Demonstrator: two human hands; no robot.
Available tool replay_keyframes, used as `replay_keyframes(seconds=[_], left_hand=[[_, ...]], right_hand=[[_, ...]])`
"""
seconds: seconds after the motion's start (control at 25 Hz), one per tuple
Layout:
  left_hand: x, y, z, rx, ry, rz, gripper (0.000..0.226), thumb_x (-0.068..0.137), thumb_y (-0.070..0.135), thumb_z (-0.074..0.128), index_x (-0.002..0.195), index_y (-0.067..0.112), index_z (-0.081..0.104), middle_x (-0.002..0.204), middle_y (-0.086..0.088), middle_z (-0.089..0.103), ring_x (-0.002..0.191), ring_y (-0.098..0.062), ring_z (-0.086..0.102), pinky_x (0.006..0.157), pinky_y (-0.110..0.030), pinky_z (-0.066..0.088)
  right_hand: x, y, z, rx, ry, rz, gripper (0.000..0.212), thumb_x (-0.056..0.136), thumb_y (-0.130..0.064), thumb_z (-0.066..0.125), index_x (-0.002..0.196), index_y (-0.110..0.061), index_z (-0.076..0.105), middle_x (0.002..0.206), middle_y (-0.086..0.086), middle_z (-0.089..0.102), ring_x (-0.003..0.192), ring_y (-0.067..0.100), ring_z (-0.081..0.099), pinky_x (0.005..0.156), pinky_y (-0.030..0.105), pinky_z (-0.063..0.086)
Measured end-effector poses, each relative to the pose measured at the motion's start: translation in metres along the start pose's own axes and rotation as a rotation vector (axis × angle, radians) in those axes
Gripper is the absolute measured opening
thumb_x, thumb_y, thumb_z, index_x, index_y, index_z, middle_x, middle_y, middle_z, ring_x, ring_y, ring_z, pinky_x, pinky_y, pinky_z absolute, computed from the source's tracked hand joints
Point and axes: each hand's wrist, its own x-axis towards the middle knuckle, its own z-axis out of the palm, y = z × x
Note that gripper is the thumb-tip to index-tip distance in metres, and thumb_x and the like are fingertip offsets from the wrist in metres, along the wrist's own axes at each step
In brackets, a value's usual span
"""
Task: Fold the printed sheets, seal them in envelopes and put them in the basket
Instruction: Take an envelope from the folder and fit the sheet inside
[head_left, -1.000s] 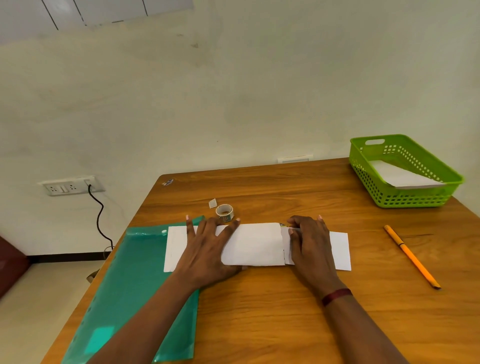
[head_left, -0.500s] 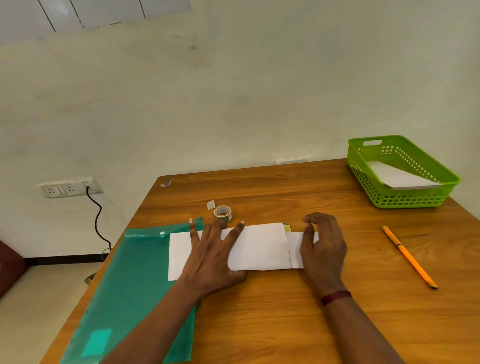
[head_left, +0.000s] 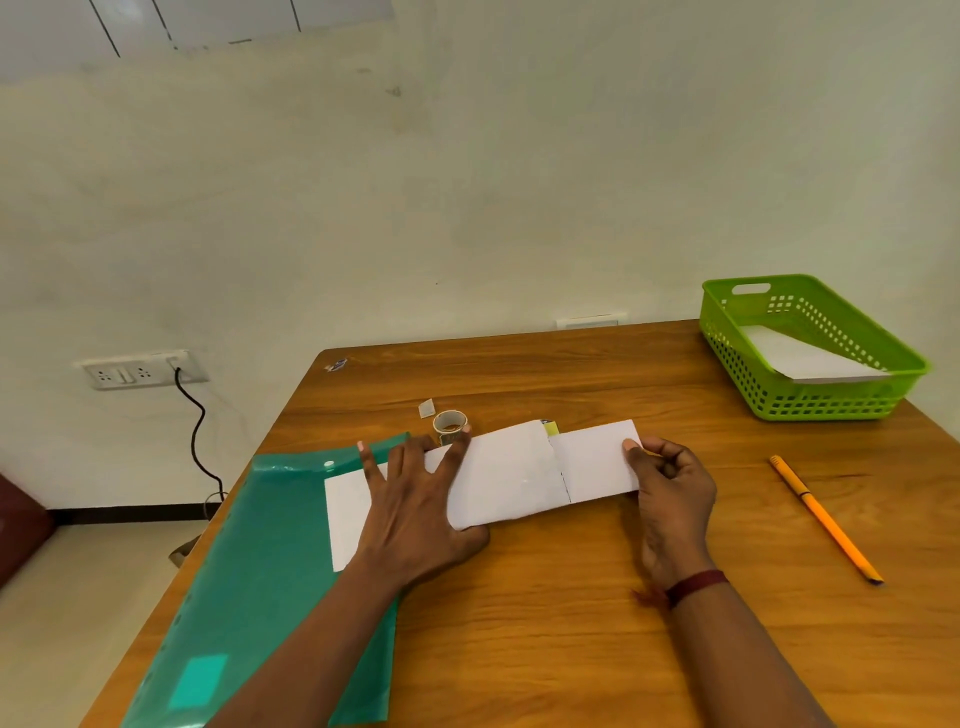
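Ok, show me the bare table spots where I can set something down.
Bare wood: the near edge between green folder and pencil; the far strip between tape roll and basket. Crowded at the middle: left hand presses and right hand pinches the folded sheet.

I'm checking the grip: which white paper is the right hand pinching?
The small rightmost piece, pinched at its right edge by the right hand. The left hand presses the larger piece flat; another paper lies in the green basket.
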Motion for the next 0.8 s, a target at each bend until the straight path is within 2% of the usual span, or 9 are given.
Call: replay_keyframes(seconds=[0.12,0.2,0.36,0.48,0.56,0.68,0.8], left_hand=[[0.004,0.009,0.000,0.027,-0.010,0.029,0.108,0.066,0.087,0.041,0.151,0.042,-0.008,0.146,-0.009,0.026,0.141,-0.028,0.022,0.112,-0.066,-0.014],[0.007,0.014,0.000,0.025,0.000,0.041,0.109,0.065,0.087,0.039,0.150,0.042,-0.013,0.148,-0.010,0.023,0.142,-0.030,0.020,0.111,-0.067,-0.014],[0.014,0.025,0.000,0.009,0.038,0.051,0.113,0.064,0.088,0.040,0.151,0.041,-0.014,0.148,-0.013,0.024,0.142,-0.031,0.019,0.110,-0.070,-0.012],[0.019,0.033,0.001,0.008,0.065,0.056,0.115,0.062,0.088,0.043,0.153,0.039,-0.008,0.146,-0.012,0.027,0.141,-0.031,0.021,0.110,-0.070,-0.011],[0.022,0.038,0.001,0.002,0.081,0.055,0.116,0.062,0.088,0.045,0.154,0.037,-0.005,0.143,-0.012,0.029,0.139,-0.030,0.023,0.110,-0.070,-0.010],[0.023,0.048,-0.001,-0.015,0.080,0.034,0.115,0.063,0.089,0.044,0.154,0.038,-0.006,0.142,-0.010,0.027,0.138,-0.029,0.021,0.110,-0.070,-0.011],[0.023,0.057,-0.005,-0.046,0.060,-0.011,0.115,0.063,0.090,0.041,0.151,0.040,-0.014,0.143,-0.009,0.021,0.139,-0.029,0.017,0.110,-0.068,-0.014]], right_hand=[[-0.004,-0.003,0.002,0.032,-0.090,0.028,0.013,0.084,-0.012,0.074,0.094,-0.016,0.067,0.091,0.004,0.071,0.081,0.012,0.065,0.064,0.026,0.051],[-0.008,-0.002,0.004,-0.008,-0.139,0.004,0.006,0.088,-0.019,0.070,0.093,-0.016,0.070,0.091,0.004,0.073,0.083,0.013,0.066,0.067,0.028,0.052],[-0.018,-0.003,0.007,-0.054,-0.253,-0.003,0.034,0.096,-0.042,0.053,0.096,-0.015,0.075,0.101,-0.001,0.074,0.098,0.014,0.064,0.080,0.034,0.050],[-0.023,-0.010,0.008,-0.039,-0.305,0.010,0.042,0.098,-0.045,0.044,0.103,-0.014,0.073,0.103,-0.003,0.072,0.097,0.010,0.062,0.072,0.027,0.047],[-0.026,-0.013,0.008,-0.009,-0.342,0.030,0.041,0.097,-0.045,0.044,0.108,-0.015,0.070,0.103,-0.001,0.071,0.094,0.009,0.063,0.068,0.024,0.047],[-0.029,-0.013,0.008,0.016,-0.408,0.011,0.036,0.088,-0.045,0.052,0.108,-0.021,0.069,0.106,0.003,0.071,0.098,0.016,0.065,0.074,0.029,0.054],[-0.027,-0.017,0.013,-0.020,-0.404,-0.069,0.016,0.090,-0.030,0.062,0.101,-0.022,0.069,0.101,-0.003,0.072,0.098,0.014,0.066,0.069,0.027,0.056]])
